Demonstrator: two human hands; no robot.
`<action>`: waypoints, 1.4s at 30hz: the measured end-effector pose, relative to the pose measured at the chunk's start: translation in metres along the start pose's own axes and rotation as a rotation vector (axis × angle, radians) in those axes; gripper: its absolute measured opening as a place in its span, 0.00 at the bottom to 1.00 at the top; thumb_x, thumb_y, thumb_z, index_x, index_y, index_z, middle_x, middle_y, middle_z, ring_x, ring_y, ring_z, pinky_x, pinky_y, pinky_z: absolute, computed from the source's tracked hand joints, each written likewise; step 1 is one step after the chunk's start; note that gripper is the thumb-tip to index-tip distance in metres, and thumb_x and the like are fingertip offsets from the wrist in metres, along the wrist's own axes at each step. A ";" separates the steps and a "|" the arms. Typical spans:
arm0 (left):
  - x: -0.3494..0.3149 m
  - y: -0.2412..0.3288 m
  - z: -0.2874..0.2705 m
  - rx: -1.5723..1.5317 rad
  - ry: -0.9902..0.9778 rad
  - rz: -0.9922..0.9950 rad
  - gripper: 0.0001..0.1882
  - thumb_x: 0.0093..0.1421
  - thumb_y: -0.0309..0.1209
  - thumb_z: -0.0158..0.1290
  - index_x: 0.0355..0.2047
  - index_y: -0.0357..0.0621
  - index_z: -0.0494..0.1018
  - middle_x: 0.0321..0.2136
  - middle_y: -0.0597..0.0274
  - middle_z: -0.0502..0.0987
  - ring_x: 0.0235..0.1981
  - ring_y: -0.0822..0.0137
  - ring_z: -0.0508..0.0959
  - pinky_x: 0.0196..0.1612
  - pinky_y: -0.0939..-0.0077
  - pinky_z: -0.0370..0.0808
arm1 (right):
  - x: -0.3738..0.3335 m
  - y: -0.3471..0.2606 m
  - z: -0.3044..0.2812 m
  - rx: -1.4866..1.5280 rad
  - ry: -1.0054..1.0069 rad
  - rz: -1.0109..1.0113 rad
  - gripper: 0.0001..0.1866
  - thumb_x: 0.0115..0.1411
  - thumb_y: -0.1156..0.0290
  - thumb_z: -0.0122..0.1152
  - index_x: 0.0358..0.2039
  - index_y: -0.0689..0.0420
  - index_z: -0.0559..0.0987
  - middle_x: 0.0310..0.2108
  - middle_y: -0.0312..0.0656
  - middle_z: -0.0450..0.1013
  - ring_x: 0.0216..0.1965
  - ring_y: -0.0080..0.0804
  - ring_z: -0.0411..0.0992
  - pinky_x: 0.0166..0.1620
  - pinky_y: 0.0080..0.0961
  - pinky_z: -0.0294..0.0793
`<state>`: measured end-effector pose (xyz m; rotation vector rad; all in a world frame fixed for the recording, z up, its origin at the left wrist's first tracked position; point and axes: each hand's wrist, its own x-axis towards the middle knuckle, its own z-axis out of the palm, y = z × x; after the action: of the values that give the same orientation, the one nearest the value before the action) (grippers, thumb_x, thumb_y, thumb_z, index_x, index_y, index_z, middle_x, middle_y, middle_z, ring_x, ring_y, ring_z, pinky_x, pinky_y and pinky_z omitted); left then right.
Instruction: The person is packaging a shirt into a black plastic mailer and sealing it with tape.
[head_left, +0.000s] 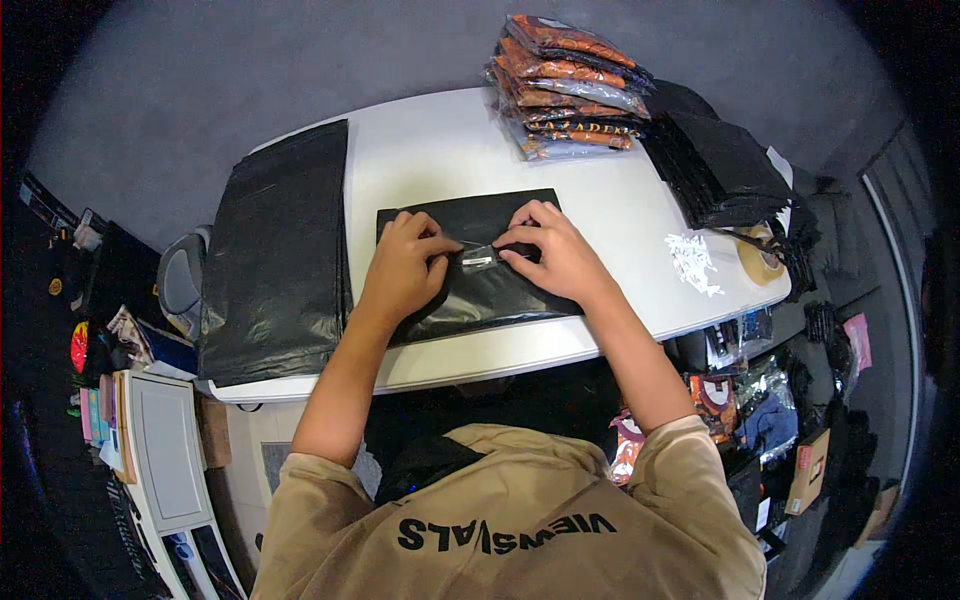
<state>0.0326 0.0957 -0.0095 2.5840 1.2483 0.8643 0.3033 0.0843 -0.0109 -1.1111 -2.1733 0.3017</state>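
Note:
A flat black plastic package (470, 300) lies on the white table in front of me, its near half shiny and creased. At its middle sits a small white label (478, 257), with glossy film around it. My left hand (408, 258) rests on the package at the label's left, fingers curled and fingertips gripping the plastic. From the right, my right hand (552, 252) pinches the plastic between thumb and forefinger, close to the label's other end. The fingertips of the two hands are a short gap apart.
A stack of large black plastic sheets (275, 260) covers the table's left end. Bagged orange and black garments (575, 90) are piled at the back. Folded black items (725, 170), white slips (692, 265) and a tape roll (760, 262) lie right. A white cabinet (170, 450) stands lower left.

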 end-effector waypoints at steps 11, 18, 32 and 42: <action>0.002 0.014 0.005 -0.068 0.001 0.069 0.18 0.53 0.22 0.60 0.43 0.49 0.88 0.38 0.57 0.76 0.45 0.52 0.75 0.53 0.59 0.73 | -0.002 -0.002 0.006 -0.055 0.040 -0.019 0.09 0.60 0.66 0.73 0.41 0.50 0.90 0.45 0.41 0.75 0.50 0.43 0.72 0.56 0.39 0.70; -0.002 0.001 0.001 0.014 0.043 0.001 0.15 0.52 0.21 0.60 0.39 0.48 0.88 0.38 0.57 0.76 0.45 0.53 0.75 0.52 0.59 0.72 | -0.004 0.001 0.000 -0.094 0.004 0.014 0.10 0.60 0.67 0.72 0.43 0.50 0.89 0.46 0.40 0.76 0.51 0.43 0.73 0.56 0.39 0.70; 0.000 0.008 0.001 -0.181 -0.032 0.149 0.14 0.48 0.19 0.58 0.35 0.46 0.87 0.39 0.59 0.76 0.46 0.54 0.73 0.54 0.60 0.70 | -0.002 -0.004 0.000 0.035 -0.036 -0.130 0.08 0.58 0.70 0.73 0.39 0.53 0.89 0.49 0.42 0.76 0.52 0.44 0.73 0.58 0.39 0.71; -0.001 0.003 0.003 -0.156 -0.041 0.142 0.15 0.49 0.20 0.58 0.35 0.47 0.87 0.38 0.59 0.76 0.46 0.54 0.73 0.54 0.59 0.70 | -0.002 -0.004 0.002 0.044 -0.038 -0.151 0.07 0.59 0.69 0.72 0.38 0.53 0.88 0.49 0.42 0.76 0.52 0.44 0.73 0.58 0.41 0.71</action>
<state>0.0358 0.0934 -0.0107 2.5754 0.9555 0.8906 0.3004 0.0807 -0.0112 -0.9186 -2.2581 0.3033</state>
